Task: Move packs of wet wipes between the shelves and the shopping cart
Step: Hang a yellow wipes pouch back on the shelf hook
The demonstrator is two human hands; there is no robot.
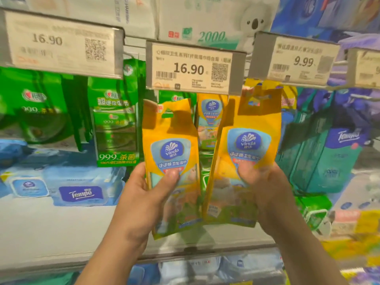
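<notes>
While you hold a yellow Vinda wet-wipe pack in each hand, both packs sit upright in front of the hanging display, just below the 16.90 price tag. Your left hand grips the left Vinda pack at its lower half, thumb pressed across the front and fingers curled behind. Your right hand grips the right Vinda pack the same way, its top tilted slightly outward to the right. The two packs almost meet at their lower edges. Between them, further back, another yellow Vinda pack hangs on its peg.

Judging by this, you are at the shelf end of a transfer; whether the packs are coming off the hook or going back on cannot be told. The cart is out of view. If they go to the cart, you need to draw both clear of the tag and turn. If they go back, each hanger slot must line up with the peg.

Green 999 wipe packs hang to the left, teal Tempo bags to the right, and a blue Tempo pack lies on the shelf below.
</notes>
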